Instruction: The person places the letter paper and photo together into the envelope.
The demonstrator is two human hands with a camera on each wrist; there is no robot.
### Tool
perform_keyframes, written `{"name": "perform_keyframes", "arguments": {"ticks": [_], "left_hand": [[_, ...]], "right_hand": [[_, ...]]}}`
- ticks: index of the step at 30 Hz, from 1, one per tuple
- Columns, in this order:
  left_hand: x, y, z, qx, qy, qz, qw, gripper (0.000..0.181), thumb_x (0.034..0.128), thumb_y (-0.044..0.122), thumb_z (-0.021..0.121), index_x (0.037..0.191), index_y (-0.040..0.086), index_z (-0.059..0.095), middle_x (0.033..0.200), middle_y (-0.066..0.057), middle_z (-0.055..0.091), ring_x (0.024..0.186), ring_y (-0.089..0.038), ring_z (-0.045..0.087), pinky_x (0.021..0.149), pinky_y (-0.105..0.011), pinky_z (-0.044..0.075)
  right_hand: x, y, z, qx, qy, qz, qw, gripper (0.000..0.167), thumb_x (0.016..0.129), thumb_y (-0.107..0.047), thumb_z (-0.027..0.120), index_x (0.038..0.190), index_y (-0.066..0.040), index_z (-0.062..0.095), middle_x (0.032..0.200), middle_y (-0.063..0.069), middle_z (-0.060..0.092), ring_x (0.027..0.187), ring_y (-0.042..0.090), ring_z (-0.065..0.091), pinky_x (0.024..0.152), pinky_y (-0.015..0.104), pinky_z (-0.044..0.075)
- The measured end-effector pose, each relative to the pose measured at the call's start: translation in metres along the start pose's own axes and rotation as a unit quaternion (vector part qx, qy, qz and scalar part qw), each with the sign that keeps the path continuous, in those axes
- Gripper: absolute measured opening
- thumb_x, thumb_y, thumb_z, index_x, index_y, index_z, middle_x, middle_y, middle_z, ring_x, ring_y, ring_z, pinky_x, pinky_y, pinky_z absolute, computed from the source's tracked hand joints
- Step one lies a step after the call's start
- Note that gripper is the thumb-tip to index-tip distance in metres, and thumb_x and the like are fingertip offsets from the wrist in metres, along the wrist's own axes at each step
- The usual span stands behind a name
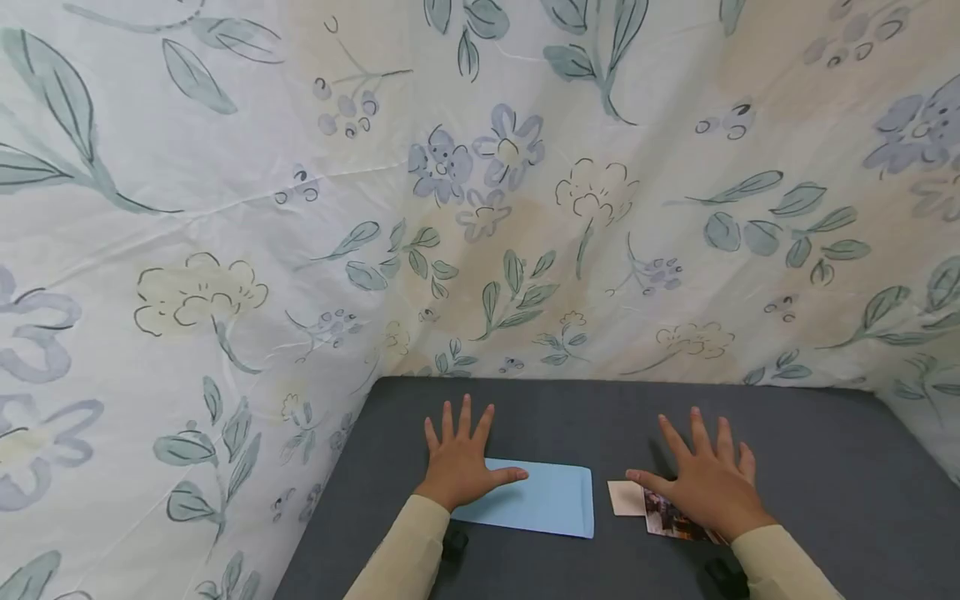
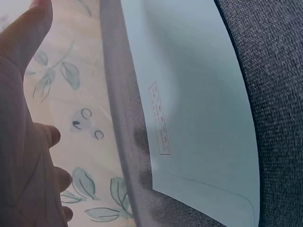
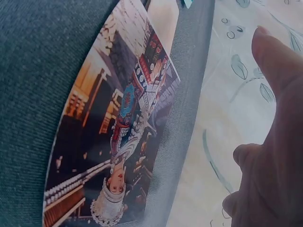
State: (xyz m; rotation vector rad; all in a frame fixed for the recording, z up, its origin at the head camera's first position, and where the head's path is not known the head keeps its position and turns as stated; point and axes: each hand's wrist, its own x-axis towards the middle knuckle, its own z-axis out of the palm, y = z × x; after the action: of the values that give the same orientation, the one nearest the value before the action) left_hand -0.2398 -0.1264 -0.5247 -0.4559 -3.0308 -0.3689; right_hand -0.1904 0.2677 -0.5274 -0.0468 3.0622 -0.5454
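Note:
A light blue envelope [image 1: 551, 498] lies flat on the dark grey table; the left wrist view shows small red print and a flap line on the envelope [image 2: 203, 109]. My left hand [image 1: 459, 467] is spread over its left end, fingers straight, holding nothing. A photo [image 1: 663, 517] lies to the right, partly hidden under my right hand [image 1: 712, 487], which is spread with straight fingers and grips nothing. In the right wrist view the photo [image 3: 123, 123] shows a figure in an ornate costume and white headdress. A small pale card [image 1: 626, 498] adjoins the photo's left side.
The grey tabletop [image 1: 600, 417] reaches back to a floral cloth [image 1: 480, 208] that hangs behind it and along the left and right. Dark wrist-camera parts show beneath both wrists.

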Motion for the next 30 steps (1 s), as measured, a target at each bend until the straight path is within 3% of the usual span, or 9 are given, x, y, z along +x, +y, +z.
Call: {"name": "perform_keyframes", "arguments": {"ticks": [6,11,17,23,30], "left_hand": [[0.001,-0.001,0.006,-0.012,0.023,0.01,0.9996,0.127,0.0787,0.098,0.061,0.174,0.018,0.033,0.178,-0.021,0.013,0.16,-0.055,0.003,0.116,-0.082,0.001],[0.001,-0.001,0.009,-0.027,0.021,0.015,0.9993,0.127,0.0783,0.098,0.062,0.174,0.018,0.033,0.178,-0.02,0.016,0.161,-0.053,0.009,0.115,-0.083,0.004],[0.001,-0.003,0.01,-0.104,0.004,0.018,0.9944,0.116,0.0863,0.087,0.067,0.175,0.022,0.03,0.179,-0.015,0.02,0.161,-0.046,0.015,0.115,-0.083,0.006],[-0.005,-0.012,0.011,-0.214,-0.003,0.023,0.9765,0.106,0.0949,0.073,0.071,0.176,0.022,0.026,0.178,-0.013,0.021,0.16,-0.045,0.017,0.116,-0.08,0.004],[-0.017,-0.022,0.013,-0.317,-0.007,0.041,0.9474,0.095,0.0991,0.054,0.078,0.174,0.023,0.03,0.175,-0.004,0.032,0.159,-0.039,0.023,0.119,-0.073,0.009]], "right_hand": [[0.0,0.004,-0.002,0.016,-0.006,0.003,0.9999,0.128,0.085,-0.097,0.054,0.176,-0.014,0.018,0.172,0.038,-0.01,0.148,0.072,-0.016,0.103,0.089,-0.008],[0.0,0.006,-0.005,0.03,-0.023,0.013,0.9992,0.127,0.087,-0.094,0.055,0.176,-0.013,0.015,0.172,0.038,-0.011,0.147,0.073,-0.016,0.1,0.091,-0.008],[-0.003,0.011,-0.009,0.067,-0.046,0.038,0.996,0.123,0.092,-0.089,0.055,0.177,-0.014,0.006,0.17,0.038,-0.017,0.145,0.075,-0.017,0.096,0.092,-0.005],[-0.009,0.017,-0.013,0.108,-0.071,0.056,0.99,0.118,0.099,-0.083,0.051,0.175,-0.013,-0.005,0.167,0.042,-0.018,0.141,0.081,-0.013,0.089,0.097,0.004],[-0.021,0.026,-0.02,0.173,-0.068,0.044,0.9816,0.106,0.112,-0.066,0.043,0.169,0.006,-0.009,0.161,0.053,-0.01,0.14,0.081,-0.004,0.095,0.096,0.009]]}}
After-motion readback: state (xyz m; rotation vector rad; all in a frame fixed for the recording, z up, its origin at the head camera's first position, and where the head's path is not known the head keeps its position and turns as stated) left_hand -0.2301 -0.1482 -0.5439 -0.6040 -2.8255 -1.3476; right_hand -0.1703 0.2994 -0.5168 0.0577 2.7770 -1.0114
